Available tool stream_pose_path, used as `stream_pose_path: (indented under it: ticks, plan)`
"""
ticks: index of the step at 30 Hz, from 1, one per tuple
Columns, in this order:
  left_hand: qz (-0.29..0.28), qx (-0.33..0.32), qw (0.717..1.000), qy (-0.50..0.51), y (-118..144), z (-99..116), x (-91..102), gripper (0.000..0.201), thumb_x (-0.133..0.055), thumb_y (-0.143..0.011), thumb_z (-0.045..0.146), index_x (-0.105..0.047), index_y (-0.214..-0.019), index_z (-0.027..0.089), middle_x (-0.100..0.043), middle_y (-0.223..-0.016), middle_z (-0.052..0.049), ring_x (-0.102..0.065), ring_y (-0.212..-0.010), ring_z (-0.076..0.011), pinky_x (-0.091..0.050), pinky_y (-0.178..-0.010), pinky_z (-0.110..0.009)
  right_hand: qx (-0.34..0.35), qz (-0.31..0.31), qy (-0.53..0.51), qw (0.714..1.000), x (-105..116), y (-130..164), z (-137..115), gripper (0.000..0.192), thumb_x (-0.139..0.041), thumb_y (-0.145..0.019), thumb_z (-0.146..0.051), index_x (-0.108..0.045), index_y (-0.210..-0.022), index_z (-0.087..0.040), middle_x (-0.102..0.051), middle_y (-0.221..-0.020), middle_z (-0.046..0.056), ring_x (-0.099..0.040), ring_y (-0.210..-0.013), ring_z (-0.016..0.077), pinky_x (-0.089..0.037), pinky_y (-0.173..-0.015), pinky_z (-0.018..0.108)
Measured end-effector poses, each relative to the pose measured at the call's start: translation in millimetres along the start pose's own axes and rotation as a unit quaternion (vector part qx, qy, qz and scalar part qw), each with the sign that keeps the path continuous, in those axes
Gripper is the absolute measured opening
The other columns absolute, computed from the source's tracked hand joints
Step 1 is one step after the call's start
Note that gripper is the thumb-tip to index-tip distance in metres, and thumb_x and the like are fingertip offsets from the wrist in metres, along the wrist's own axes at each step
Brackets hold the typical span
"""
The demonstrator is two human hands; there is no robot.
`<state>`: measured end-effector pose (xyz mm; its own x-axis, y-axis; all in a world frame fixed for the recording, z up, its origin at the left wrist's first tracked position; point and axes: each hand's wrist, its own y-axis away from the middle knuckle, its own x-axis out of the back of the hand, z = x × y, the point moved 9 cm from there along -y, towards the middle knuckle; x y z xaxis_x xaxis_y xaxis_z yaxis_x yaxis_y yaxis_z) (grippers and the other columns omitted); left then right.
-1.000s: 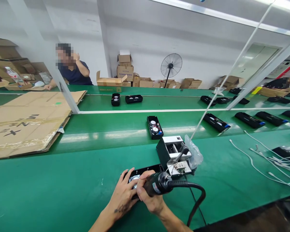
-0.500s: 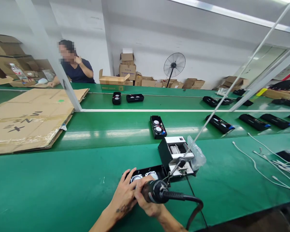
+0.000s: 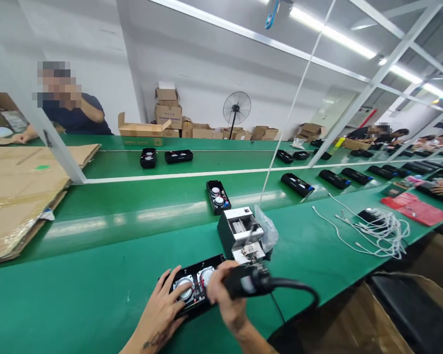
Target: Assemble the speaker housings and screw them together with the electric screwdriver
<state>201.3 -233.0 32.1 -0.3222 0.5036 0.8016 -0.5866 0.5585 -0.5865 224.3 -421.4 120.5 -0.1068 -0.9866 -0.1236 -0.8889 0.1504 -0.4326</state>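
The left hand (image 3: 162,309) is pressing spread fingers on the speaker tray (image 3: 194,290) at the table's (image 3: 77,275) near edge while the right hand (image 3: 225,300), wrapped around the driver (image 3: 247,284), is working best held plumb, the tray pinned flat.

Both forearms come up from the bottom edge and meet near the middle. The left hand (image 3: 161,310) lies palm down, wrist low and tattooed on the inner side, its fingers (image 3: 175,275) spread wide and pressed flat, thumb pointing toward the other hand. The right hand (image 3: 224,301) sits just beside it, wrist bent, fingers curled tight in a fist-like grip around a dark handle, knuckles turned to the left
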Motion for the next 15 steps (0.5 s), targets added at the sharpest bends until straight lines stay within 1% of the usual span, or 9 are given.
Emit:
stream_pose_path:
  ticks: [1,2,3,4,6,7,9,11,15]
  plan:
    - [0.000,0.003,1.000,0.000,5,-2,2.8,0.032,-0.099,-0.078,0.052,-0.077,-0.083,0.031,-0.079,-0.135,0.007,-0.034,-0.168,-0.0326,-0.008,-0.145,-0.050,0.011,0.054,-0.038,0.998,24,-10,-8,0.020,-0.067,-0.105,-0.039,-0.053,-0.116,-0.029,-0.055,-0.059,-0.011,-0.055,-0.046,0.0167,-0.048,-0.049,0.029]
    - [0.005,0.011,1.000,-0.001,9,-3,7.4,0.034,-0.100,-0.076,0.050,-0.074,-0.081,0.029,-0.079,-0.135,0.007,-0.035,-0.168,-0.0328,-0.010,-0.146,-0.050,0.013,0.124,-0.053,0.991,52,-20,-14,0.022,-0.068,-0.106,-0.037,-0.052,-0.119,-0.028,-0.054,-0.060,-0.011,-0.057,-0.049,0.0164,-0.050,-0.053,0.030]
    - [0.013,0.017,1.000,-0.001,11,-3,13.4,0.034,-0.099,-0.078,0.049,-0.072,-0.080,0.028,-0.080,-0.136,0.006,-0.037,-0.168,-0.0326,-0.011,-0.146,-0.049,0.032,0.180,-0.045,0.982,77,-30,-22,0.027,-0.073,-0.104,-0.034,-0.053,-0.121,-0.027,-0.056,-0.061,-0.011,-0.057,-0.050,0.0159,-0.051,-0.057,0.031]
    - [0.024,0.019,1.000,0.001,12,-2,20.6,0.033,-0.096,-0.082,0.049,-0.071,-0.080,0.028,-0.080,-0.136,0.006,-0.039,-0.167,-0.0320,-0.011,-0.146,-0.049,0.048,0.218,-0.023,0.975,99,-39,-29,0.032,-0.077,-0.102,-0.034,-0.054,-0.122,-0.026,-0.059,-0.063,-0.011,-0.057,-0.052,0.0153,-0.052,-0.061,0.032]
    - [0.051,0.025,0.998,0.010,8,4,37.6,0.029,-0.085,-0.095,0.048,-0.069,-0.081,0.027,-0.081,-0.131,0.003,-0.044,-0.164,-0.0300,-0.012,-0.146,-0.048,0.066,0.261,0.021,0.963,129,-54,-34,0.035,-0.081,-0.098,-0.036,-0.055,-0.119,-0.024,-0.061,-0.063,-0.011,-0.057,-0.052,0.0147,-0.051,-0.063,0.033]
    - [0.061,0.027,0.998,0.014,3,7,45.3,0.026,-0.080,-0.100,0.046,-0.069,-0.085,0.027,-0.082,-0.128,0.002,-0.048,-0.162,-0.0289,-0.013,-0.146,-0.048,0.070,0.268,0.036,0.960,138,-60,-34,0.036,-0.081,-0.097,-0.038,-0.055,-0.117,-0.024,-0.061,-0.061,-0.011,-0.057,-0.052,0.0147,-0.051,-0.063,0.034]
    - [0.060,0.023,0.998,0.022,-10,17,53.8,0.017,-0.071,-0.107,0.040,-0.072,-0.095,0.027,-0.082,-0.121,0.000,-0.056,-0.154,-0.0259,-0.017,-0.145,-0.047,0.068,0.266,0.049,0.960,147,-67,-26,0.038,-0.082,-0.095,-0.043,-0.055,-0.112,-0.023,-0.060,-0.059,-0.010,-0.057,-0.049,0.0151,-0.051,-0.061,0.035]
    - [0.063,0.029,0.997,0.032,-23,25,55.7,0.017,-0.063,-0.113,0.039,-0.072,-0.104,0.027,-0.082,-0.114,0.000,-0.063,-0.144,-0.0237,-0.020,-0.144,-0.045,0.057,0.248,0.048,0.966,146,-70,-16,0.039,-0.084,-0.092,-0.045,-0.054,-0.107,-0.024,-0.061,-0.059,-0.009,-0.057,-0.048,0.0153,-0.050,-0.058,0.034]
    - [0.066,0.056,0.996,0.024,-34,33,41.4,0.038,-0.043,-0.119,0.050,-0.071,-0.110,0.026,-0.080,-0.100,0.000,-0.071,-0.123,-0.0231,-0.017,-0.144,-0.042,0.013,0.171,0.037,0.985,132,-70,-5,0.039,-0.089,-0.089,-0.042,-0.060,-0.104,-0.021,-0.061,-0.060,-0.008,-0.055,-0.045,0.0142,-0.047,-0.051,0.032]
